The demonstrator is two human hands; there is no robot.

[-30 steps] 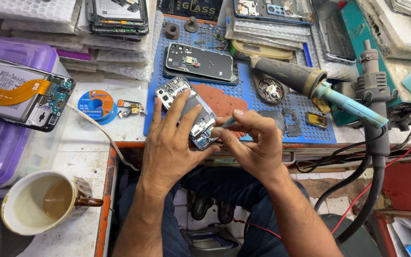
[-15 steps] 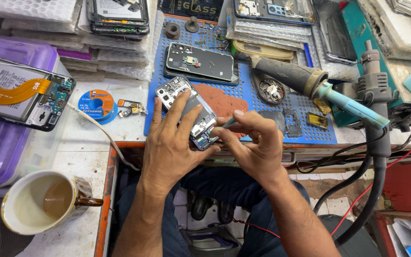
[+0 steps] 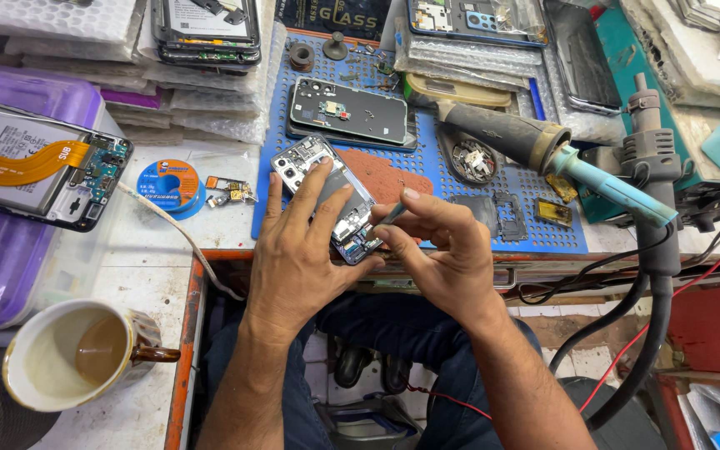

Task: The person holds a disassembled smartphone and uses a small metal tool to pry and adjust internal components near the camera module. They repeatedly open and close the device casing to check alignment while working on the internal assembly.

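On the table's left edge: mug [image 3: 77, 354], part-filled with brown drink, handle turned right, set clear of the work. Beyond it, opened phone with orange flex cable [image 3: 39, 167] lying flat on a purple box. Blue-and-orange solder spool [image 3: 168, 185] near the blue work mat [image 3: 427, 167].

Centre: left hand [image 3: 302, 250], palm down, fingers spread and wrapped over an opened phone chassis [image 3: 331, 196], propping it tilted off the mat edge, seemingly to steady it. Right hand [image 3: 447, 254], fingers pinched narrow on a slim grey tool [image 3: 391, 215], tip at the chassis's lower end.

Right: hot-air handpiece [image 3: 535, 146] lying across the mat, hose trailing down.
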